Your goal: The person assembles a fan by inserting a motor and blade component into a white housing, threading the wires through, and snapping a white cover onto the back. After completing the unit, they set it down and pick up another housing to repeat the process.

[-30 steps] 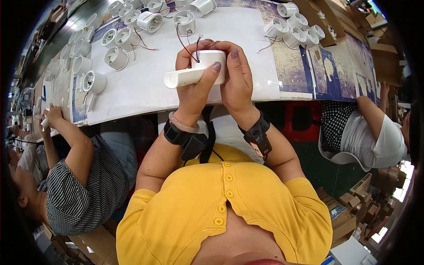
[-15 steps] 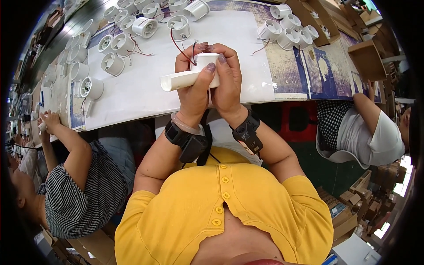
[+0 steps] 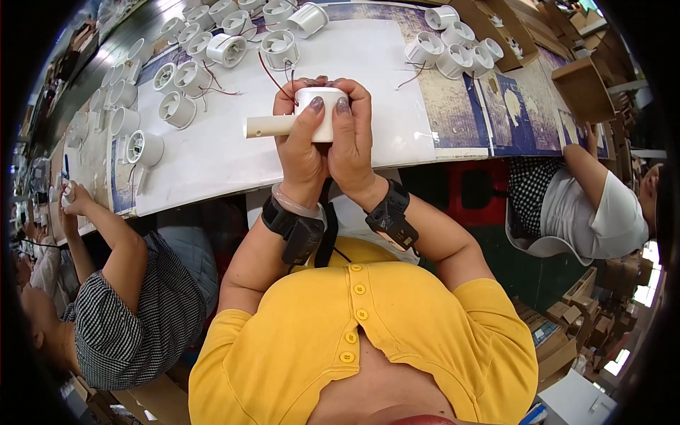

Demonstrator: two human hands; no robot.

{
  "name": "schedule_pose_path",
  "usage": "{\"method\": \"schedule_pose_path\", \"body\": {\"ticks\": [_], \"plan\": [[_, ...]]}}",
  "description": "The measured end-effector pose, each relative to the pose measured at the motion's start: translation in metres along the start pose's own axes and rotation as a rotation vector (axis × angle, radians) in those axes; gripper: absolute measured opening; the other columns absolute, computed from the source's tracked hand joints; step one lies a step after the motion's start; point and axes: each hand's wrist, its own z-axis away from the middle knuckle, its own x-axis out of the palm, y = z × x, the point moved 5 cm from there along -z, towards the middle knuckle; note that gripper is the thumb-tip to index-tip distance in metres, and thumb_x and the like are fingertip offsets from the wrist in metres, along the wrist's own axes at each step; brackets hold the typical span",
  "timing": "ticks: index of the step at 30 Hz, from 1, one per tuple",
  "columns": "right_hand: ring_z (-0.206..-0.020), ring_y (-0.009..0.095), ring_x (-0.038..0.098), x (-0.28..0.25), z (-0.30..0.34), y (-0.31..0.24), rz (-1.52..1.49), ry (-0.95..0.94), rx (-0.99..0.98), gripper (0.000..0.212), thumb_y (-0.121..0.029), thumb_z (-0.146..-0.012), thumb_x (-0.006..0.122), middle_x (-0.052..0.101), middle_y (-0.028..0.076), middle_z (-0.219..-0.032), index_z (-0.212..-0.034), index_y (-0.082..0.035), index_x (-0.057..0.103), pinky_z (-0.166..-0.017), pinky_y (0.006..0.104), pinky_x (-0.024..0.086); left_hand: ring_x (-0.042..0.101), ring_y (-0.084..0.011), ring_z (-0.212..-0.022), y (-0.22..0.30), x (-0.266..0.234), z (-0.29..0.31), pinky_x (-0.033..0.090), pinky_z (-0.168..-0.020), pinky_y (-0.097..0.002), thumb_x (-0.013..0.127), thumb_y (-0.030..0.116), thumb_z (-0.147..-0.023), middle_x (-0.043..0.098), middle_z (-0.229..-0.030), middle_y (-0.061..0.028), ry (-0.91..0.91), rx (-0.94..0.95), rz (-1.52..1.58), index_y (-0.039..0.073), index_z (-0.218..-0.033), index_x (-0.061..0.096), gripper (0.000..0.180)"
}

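Note:
Between both my hands, above the near part of the white work surface (image 3: 248,163), is a round white plastic fan housing (image 3: 325,129). Its tube-like handle (image 3: 263,127) sticks out to the left, with a small hole in its side. My left hand (image 3: 301,145) grips the housing's left side, thumb pressed on the near wall. My right hand (image 3: 353,138) wraps the right side in the same way, its thumb beside the other. Red and dark wires (image 3: 271,74) rise from behind the left fingers. The housing's far side is hidden by my fingers.
Many similar white housings (image 3: 177,108) with blades and loose wires stand at the far left. Another cluster (image 3: 453,60) is at the far right, beside a cardboard box (image 3: 582,91). One person (image 3: 134,319) sits at my left, another (image 3: 581,205) at my right.
The housing has tilted in my hands, its near wall now facing up toward me more. The handle has turned to lie nearly level. My hands stay closed round it.

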Motion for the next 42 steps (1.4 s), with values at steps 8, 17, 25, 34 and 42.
{"method": "schedule_pose_path", "body": {"ticks": [8, 17, 25, 34, 42], "plan": [[-0.109, 0.015, 0.048, -0.027, -0.015, 0.01, -0.253, 0.061, 0.207, 0.026, -0.022, -0.1, 0.036, 0.052, 0.01, -0.115, -0.119, -0.005, 0.042, -0.096, 0.0299, 0.039, 0.049, -0.0216, -0.112, 0.009, 0.012, -0.008, 0.038, -0.1, -0.0335, 0.067, 0.014, -0.082, 0.049, -0.121, -0.0104, -0.266, 0.221, -0.993, 0.002, -0.122, 0.041, 0.049], [-0.116, 0.023, 0.05, -0.028, -0.021, 0.01, -0.464, 0.102, 0.311, 0.05, -0.045, -0.097, 0.038, 0.048, 0.011, -0.128, -0.124, -0.004, 0.042, -0.103, 0.0363, 0.037, 0.05, -0.0218, -0.113, -0.012, 0.012, -0.006, 0.039, -0.099, -0.0341, 0.042, 0.024, -0.098, 0.049, -0.125, -0.0128, -0.071, 0.031, -0.255, 0.001, -0.125, 0.039, 0.036], [-0.121, 0.027, 0.041, -0.023, -0.023, -0.022, 0.416, -0.201, -0.301, 0.063, -0.048, -0.084, 0.062, 0.043, 0.016, -0.128, -0.125, -0.004, 0.041, -0.104, 0.0377, 0.032, 0.055, -0.0174, -0.1, -0.005, 0.011, -0.002, 0.047, -0.087, -0.0304, 0.043, 0.027, -0.098, 0.056, -0.109, -0.0088, 0.004, 0.011, -0.183, 0.004, -0.116, 0.046, 0.029], [-0.132, 0.028, 0.029, -0.018, -0.019, -0.014, 0.343, -0.232, -0.164, 0.068, -0.029, -0.077, 0.071, 0.038, 0.017, -0.134, -0.129, -0.003, 0.035, -0.11, 0.042, 0.023, 0.054, -0.0113, -0.09, -0.005, 0.007, -0.003, 0.047, -0.078, -0.0246, 0.052, 0.017, -0.094, 0.054, -0.105, -0.0052, -0.005, 0.0, -0.155, 0.005, -0.114, 0.047, 0.024], [-0.132, 0.027, 0.032, -0.027, -0.029, -0.008, -0.474, -0.069, 0.258, 0.065, -0.041, -0.081, 0.068, 0.039, 0.012, -0.137, -0.127, -0.005, 0.039, -0.111, 0.0412, 0.024, 0.052, -0.0153, -0.1, 0.004, 0.029, 0.001, 0.045, -0.084, -0.028, 0.064, 0.013, -0.086, 0.053, -0.11, -0.0069, -0.189, 0.108, -0.417, 0.004, -0.122, 0.042, 0.044]]}}
